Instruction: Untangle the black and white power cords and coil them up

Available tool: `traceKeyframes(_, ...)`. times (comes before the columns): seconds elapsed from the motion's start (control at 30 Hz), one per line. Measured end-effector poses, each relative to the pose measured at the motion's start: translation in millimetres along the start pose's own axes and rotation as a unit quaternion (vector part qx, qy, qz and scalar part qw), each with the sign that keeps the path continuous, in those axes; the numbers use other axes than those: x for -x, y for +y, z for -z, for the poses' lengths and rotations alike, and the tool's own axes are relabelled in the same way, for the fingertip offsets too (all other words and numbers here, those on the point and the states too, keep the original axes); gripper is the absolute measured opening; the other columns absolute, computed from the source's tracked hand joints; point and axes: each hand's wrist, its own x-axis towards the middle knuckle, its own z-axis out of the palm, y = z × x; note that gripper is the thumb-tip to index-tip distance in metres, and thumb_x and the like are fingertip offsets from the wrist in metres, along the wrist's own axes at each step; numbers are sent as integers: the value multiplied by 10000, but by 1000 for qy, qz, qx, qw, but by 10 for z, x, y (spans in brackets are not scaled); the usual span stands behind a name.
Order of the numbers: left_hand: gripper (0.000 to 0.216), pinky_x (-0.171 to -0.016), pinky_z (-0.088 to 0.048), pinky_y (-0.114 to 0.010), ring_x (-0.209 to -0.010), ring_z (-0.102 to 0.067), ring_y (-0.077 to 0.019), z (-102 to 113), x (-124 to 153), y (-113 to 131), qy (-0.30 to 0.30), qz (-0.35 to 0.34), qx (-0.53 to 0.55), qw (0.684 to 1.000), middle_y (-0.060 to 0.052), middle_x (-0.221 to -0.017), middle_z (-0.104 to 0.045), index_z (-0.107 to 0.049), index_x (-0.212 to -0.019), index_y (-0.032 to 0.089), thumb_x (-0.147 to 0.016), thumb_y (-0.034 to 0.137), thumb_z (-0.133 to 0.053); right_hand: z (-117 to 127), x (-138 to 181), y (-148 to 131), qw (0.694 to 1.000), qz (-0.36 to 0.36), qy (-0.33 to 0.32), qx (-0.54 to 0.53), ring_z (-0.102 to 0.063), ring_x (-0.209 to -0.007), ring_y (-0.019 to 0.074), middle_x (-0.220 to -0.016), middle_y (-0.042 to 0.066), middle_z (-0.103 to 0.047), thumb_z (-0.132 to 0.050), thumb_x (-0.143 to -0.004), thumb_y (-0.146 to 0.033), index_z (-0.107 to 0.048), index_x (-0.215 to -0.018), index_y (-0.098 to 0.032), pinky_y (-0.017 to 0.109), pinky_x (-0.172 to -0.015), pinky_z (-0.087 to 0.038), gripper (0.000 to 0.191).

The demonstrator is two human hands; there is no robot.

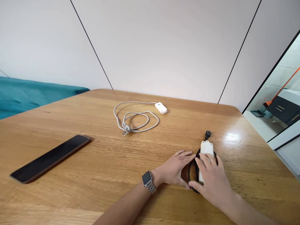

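A white power strip [206, 147] lies near the right front of the wooden table, its black cord [189, 175] looped around it and its black plug [207, 135] pointing away from me. My right hand [212, 178] rests over the strip with fingers apart, thumb at the cord's near left loop. It covers much of the strip's middle. Just to the left, my left hand [174, 168] has its fingers and thumb spread, with the tips touching or very close to the cord's left side. I see nothing gripped in it.
On the wooden table [105, 175], a second white power strip [161, 107] lies farther back with a loosely coiled grey cord [147, 129] and plug [127, 128]. A long dark flat slab [50, 157] lies at the left. A white wall [164, 47] stands behind the table.
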Motion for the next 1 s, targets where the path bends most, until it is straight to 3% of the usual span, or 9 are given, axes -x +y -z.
traceKeyframes(0.17, 766, -1103, -352, -517, -1312, -488, -353, 114, 52, -68, 33, -14, 7, 999, -155, -1341, -611, -573, -1340, 194, -714, 603, -737, -84, -52, -52, 996, -33, -78, 22, -298, -1407, 437, -1528, 137, -423, -470, -892, -592, -596, -1346, -245, 689, -1073, -251, 585)
traceKeyframes(0.3, 541, -1035, -409, -458, -1177, -577, -302, 171, 71, -72, 87, -21, 10, 996, -132, -1231, -665, -623, -1251, 201, -803, 496, -693, -137, -167, -1, 995, -46, -89, 16, -191, -1451, 438, -1575, 99, -354, -456, -902, -551, -515, -1428, -268, 655, -1102, -230, 601)
traceKeyframes(0.47, 380, -938, -442, -397, -1041, -617, -249, 177, 57, -69, 113, -12, 6, 993, -103, -1128, -690, -652, -1168, 194, -878, 436, -618, -142, -321, 12, 992, -51, -109, 19, -170, -1443, 472, -1528, 121, -410, -481, -857, -651, -493, -1443, -285, 643, -1056, -304, 691)
traceKeyframes(0.7, 326, -893, -456, -366, -989, -623, -230, 175, 87, -107, 128, 10, 0, 992, -96, -1071, -704, -673, -1115, 183, -910, 417, -575, -170, -538, 217, 992, -78, -84, 43, -200, -1435, 439, -1446, 113, -489, -479, -894, -572, -550, -1385, -285, 585, -1010, -386, 573)
traceKeyframes(1.0, 344, -902, -453, -365, -995, -626, -225, 194, 102, -108, 123, 27, 6, 992, -95, -1066, -709, -675, -1114, 190, -930, 444, -534, -182, -883, 881, 985, -149, -64, 66, -254, -1415, 426, -1447, 108, -500, -448, -913, -591, -568, -1367, -248, 589, -1008, -389, 581)
